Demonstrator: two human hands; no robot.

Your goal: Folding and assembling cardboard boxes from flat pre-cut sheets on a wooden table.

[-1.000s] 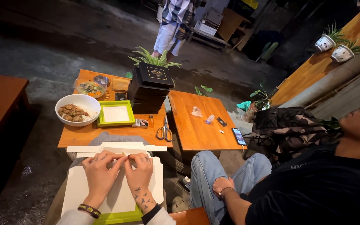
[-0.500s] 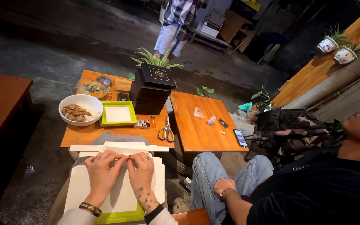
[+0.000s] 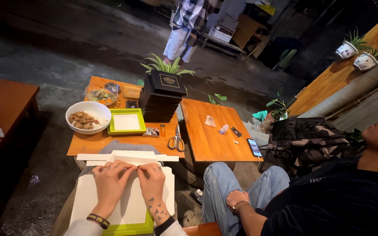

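Head view, hands pressing white card
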